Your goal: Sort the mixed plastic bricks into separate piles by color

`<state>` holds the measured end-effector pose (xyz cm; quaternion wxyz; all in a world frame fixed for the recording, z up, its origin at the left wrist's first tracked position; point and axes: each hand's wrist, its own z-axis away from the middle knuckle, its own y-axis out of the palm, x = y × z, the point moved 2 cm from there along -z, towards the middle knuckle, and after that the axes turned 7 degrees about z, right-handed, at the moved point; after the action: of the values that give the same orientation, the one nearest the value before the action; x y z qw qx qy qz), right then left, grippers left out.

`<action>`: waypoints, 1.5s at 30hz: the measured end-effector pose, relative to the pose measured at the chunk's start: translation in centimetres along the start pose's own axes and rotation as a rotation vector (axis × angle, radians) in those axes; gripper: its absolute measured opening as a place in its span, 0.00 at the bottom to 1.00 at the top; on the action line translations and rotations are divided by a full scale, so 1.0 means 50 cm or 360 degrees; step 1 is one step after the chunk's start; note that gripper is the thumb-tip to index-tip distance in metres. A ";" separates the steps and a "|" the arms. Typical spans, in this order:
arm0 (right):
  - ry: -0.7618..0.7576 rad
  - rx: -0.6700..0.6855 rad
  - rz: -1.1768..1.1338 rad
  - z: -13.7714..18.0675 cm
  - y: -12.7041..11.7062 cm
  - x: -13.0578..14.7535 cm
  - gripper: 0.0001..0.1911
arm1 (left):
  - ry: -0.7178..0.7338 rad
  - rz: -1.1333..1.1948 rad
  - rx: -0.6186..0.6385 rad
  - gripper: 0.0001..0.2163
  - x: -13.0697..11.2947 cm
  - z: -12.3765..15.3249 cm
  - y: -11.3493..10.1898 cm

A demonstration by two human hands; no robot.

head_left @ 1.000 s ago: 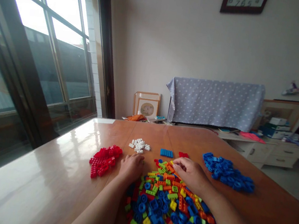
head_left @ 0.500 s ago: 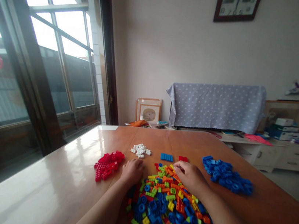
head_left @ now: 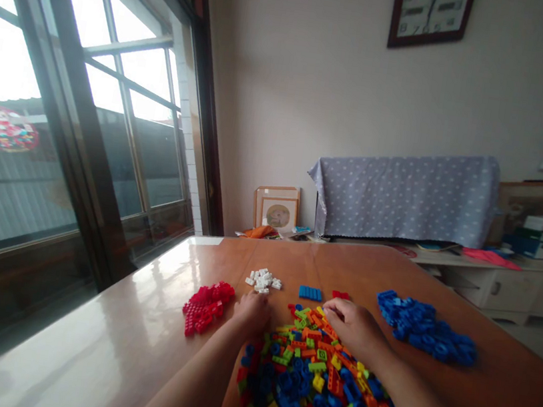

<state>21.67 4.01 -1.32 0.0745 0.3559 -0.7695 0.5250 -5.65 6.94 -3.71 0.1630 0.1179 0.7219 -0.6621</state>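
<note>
A large mixed heap of toy building bricks [head_left: 317,382] in blue, orange, green, yellow and red lies between my forearms. My left hand [head_left: 252,313] rests at the heap's upper left side, fingers curled down; whatever may be under them is hidden. Just beyond it is a small pile of white bricks [head_left: 264,280], and to its left a pile of red bricks [head_left: 206,307]. My right hand [head_left: 354,327] lies over the heap's upper right edge, thumb and fingers closed together. Anything in that pinch is too small or hidden to make out.
Past the heap stand a row of blue bricks [head_left: 310,294] and a few red bricks [head_left: 340,295]. A long pile of blue bricks [head_left: 426,327] lies on the right of the brown table [head_left: 344,261]. A cabinet [head_left: 515,288] stands behind it.
The view has turned slightly left, so everything sits a little further right. Both hands keep about the same places beside the heap, with fingers still curled.
</note>
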 end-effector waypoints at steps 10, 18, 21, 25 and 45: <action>0.0013 -0.0003 -0.0035 -0.003 -0.006 -0.002 0.16 | 0.0036 -0.0084 -0.0052 0.18 -0.014 -0.030 0.015; 0.0040 0.0001 -0.0016 -0.009 0.002 -0.013 0.16 | 0.0008 -0.0066 -0.0076 0.19 -0.012 -0.051 0.014; 0.0040 0.0000 -0.0006 -0.008 0.001 -0.013 0.15 | 0.0033 -0.0040 -0.0108 0.18 -0.011 -0.051 0.017; 0.0034 -0.0006 0.0002 -0.007 -0.003 -0.008 0.15 | 0.0162 0.0011 -0.0172 0.17 -0.027 -0.056 0.030; 0.0020 -0.0020 0.0062 -0.007 -0.020 -0.008 0.14 | 0.0191 0.0054 -0.0120 0.15 -0.048 -0.111 0.047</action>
<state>22.49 4.29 -0.61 0.0713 0.3370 -0.7792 0.5237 -2.95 12.81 -4.54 0.1349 0.1632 0.7526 -0.6235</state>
